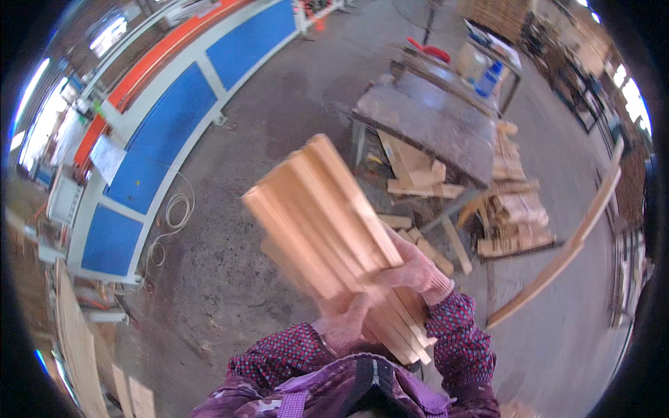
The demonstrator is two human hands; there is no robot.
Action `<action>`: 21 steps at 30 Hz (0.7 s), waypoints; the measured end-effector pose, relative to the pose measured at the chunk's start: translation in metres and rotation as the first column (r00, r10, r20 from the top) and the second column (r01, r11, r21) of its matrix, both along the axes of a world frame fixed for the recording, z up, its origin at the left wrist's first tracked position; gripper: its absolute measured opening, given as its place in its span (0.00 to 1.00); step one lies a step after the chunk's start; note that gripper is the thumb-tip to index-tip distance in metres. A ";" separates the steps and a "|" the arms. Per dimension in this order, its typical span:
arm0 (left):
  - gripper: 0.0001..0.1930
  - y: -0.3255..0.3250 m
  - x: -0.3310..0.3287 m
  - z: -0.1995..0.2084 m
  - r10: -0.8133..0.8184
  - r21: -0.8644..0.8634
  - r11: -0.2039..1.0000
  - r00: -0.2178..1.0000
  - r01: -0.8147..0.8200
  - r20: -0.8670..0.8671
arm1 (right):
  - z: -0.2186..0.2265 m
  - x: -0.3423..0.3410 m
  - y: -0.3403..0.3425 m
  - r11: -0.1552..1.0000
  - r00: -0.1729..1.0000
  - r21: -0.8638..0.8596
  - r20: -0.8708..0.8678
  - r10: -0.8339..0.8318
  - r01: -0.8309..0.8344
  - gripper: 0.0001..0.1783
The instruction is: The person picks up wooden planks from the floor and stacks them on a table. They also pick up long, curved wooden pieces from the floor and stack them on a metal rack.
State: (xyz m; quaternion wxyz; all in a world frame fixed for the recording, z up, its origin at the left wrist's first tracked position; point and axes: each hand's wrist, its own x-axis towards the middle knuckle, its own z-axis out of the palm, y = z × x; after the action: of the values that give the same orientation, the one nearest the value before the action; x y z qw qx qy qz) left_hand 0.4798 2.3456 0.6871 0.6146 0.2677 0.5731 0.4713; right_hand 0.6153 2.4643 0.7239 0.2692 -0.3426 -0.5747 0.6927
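A bundle of pale wooden strips (320, 209) lies across both my arms in front of my body, its far end tilted up to the left. My left hand (346, 317) wraps the bundle's near left side, fingers closed on it. On the right side my right hand (410, 268) grips the strips, its thumb lying across their top. The near ends of several strips stick out unevenly beside my right forearm. Motion smears both hands somewhat, and the undersides of the bundle are hidden.
A long white machine with blue panels (171, 129) runs along the left, a coiled hose (181, 212) beside it. At the right stands a dark-topped table (425, 125), with wood pieces (418, 167) beneath and stacked wood (516, 219) beside it. A long wooden beam (557, 265) leans farther right.
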 end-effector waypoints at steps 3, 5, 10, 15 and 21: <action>0.16 0.040 0.023 -0.002 0.038 -0.024 0.999 0.984 -0.034 0.172 | -0.013 0.029 0.034 0.993 0.996 -0.104 -0.063 -0.056 0.049 0.56; 0.15 0.070 0.042 -0.012 -0.049 0.075 0.997 0.983 0.037 0.175 | -0.019 0.054 0.061 0.991 0.994 -0.111 -0.068 -0.089 0.081 0.56; 0.17 0.167 0.110 -0.027 0.144 0.114 0.976 0.940 -0.187 0.310 | -0.027 0.114 0.148 0.974 0.992 -0.189 -0.020 -0.128 0.122 0.49; 0.28 0.260 0.164 -0.029 0.308 0.038 0.943 0.908 -0.332 0.285 | -0.025 0.152 0.245 0.972 0.997 -0.222 0.015 -0.075 0.077 0.41; 0.33 0.361 0.187 -0.059 0.273 0.164 0.917 0.874 -0.362 0.403 | -0.032 0.169 0.351 0.992 0.996 -0.126 0.087 0.025 -0.014 0.39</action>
State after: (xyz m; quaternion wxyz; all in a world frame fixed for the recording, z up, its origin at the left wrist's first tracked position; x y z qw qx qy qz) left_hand 0.6671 2.7066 0.6286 0.5894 0.1457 0.4229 0.6727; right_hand 0.7845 2.8151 0.6920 0.2148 -0.3835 -0.5449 0.7140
